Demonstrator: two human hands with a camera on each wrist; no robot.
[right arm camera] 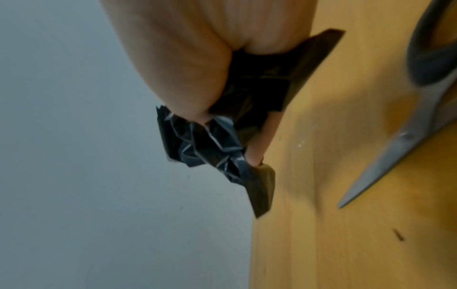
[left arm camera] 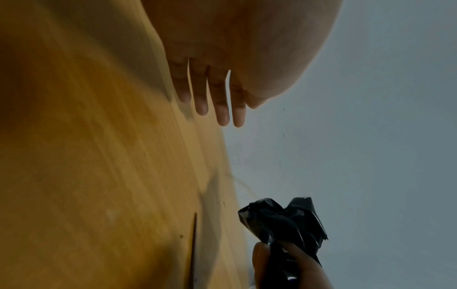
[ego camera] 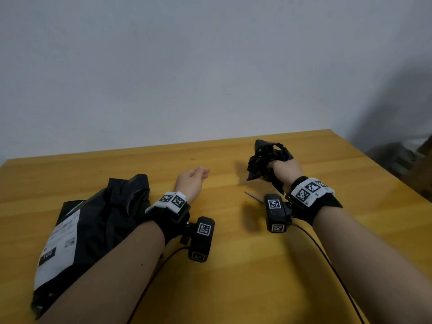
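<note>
My right hand [ego camera: 284, 168] grips a crumpled wad of black plastic [ego camera: 265, 157] above the right part of the yellow wooden table [ego camera: 222, 265]; the wad [right arm camera: 205, 142] bulges out past my curled fingers [right arm camera: 257, 152], and it shows too in the left wrist view as black plastic [left arm camera: 284, 221]. My left hand [ego camera: 194, 177] hovers over the table's middle, fingers [left arm camera: 217, 101] straight and relaxed, holding nothing. A black mailer bag [ego camera: 93, 230] with a white shipping label [ego camera: 58, 244] lies at the left, partly under my left forearm.
Scissors lie on the table under my right wrist: their tip [ego camera: 251, 195] pokes out in the head view, and blade and handle [right arm camera: 395, 148] show in the right wrist view. A pale wall [ego camera: 210, 66] stands behind the table's far edge. Dark clutter [ego camera: 402, 157] sits beyond the right edge.
</note>
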